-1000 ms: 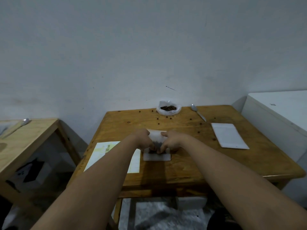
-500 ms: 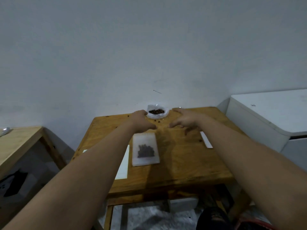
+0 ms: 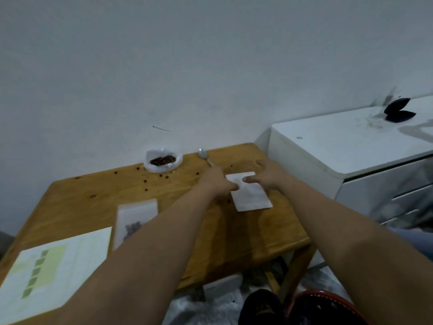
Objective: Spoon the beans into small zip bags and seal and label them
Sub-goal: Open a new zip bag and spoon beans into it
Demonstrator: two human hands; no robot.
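A flat stack of empty white zip bags [image 3: 251, 198] lies on the right part of the wooden table [image 3: 93, 202]. My left hand [image 3: 216, 182] has its fingers curled at the stack's left edge and pinches it. My right hand [image 3: 266, 174] is spread over the far edge, with the thumb resting on the top bag. A filled zip bag [image 3: 136, 219] with dark beans lies flat near the middle, partly hidden by my left forearm. The open plastic bag of beans [image 3: 162, 160] stands at the far edge, with the metal spoon [image 3: 204, 155] to its right.
A label sheet with green stickers [image 3: 51, 266] lies at the table's near left corner. Loose beans [image 3: 145, 181] are scattered near the far edge. A white cabinet [image 3: 339, 146] stands close on the right with a black object [image 3: 398, 111] on top. A red basket [image 3: 328, 301] sits on the floor.
Both hands have moved right from the bean bag area onto the stack of empty bags. The view has swung right. The filled bag stays flat on the table.
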